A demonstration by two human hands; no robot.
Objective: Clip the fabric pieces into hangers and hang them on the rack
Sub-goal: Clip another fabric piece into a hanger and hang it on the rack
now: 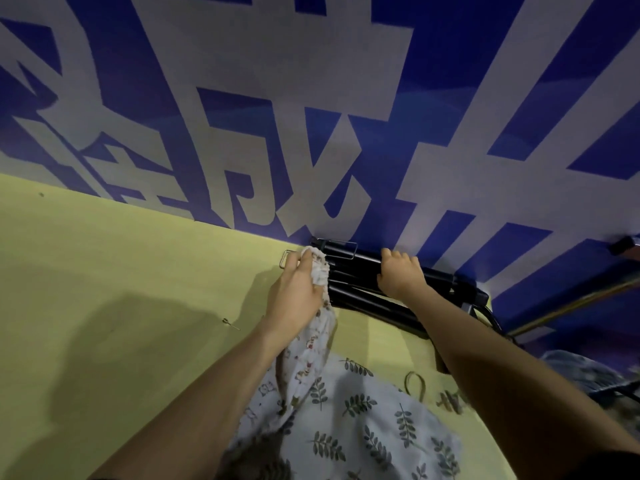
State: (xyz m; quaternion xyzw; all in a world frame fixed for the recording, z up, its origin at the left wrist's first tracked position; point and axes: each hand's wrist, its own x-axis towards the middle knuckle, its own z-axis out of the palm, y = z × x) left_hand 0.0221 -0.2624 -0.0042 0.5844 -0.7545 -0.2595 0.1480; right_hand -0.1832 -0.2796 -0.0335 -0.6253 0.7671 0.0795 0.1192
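A stack of black clip hangers [360,289] lies at the far edge of the yellow-green table [121,271], against the wall. My left hand [298,292] grips a white fabric piece with small prints [311,348] and holds its top end at the left end of the hangers, by a metal clip [289,259]. My right hand [401,275] rests on top of the hangers, fingers curled over a bar. A white fabric with grey leaf print [363,420] is spread on the table near me.
A blue wall banner with large white characters [311,116] rises right behind the table. A small metal pin [231,323] lies on the table to the left. More patterned cloth [595,379] and dark bars [568,306] sit off the table's right edge.
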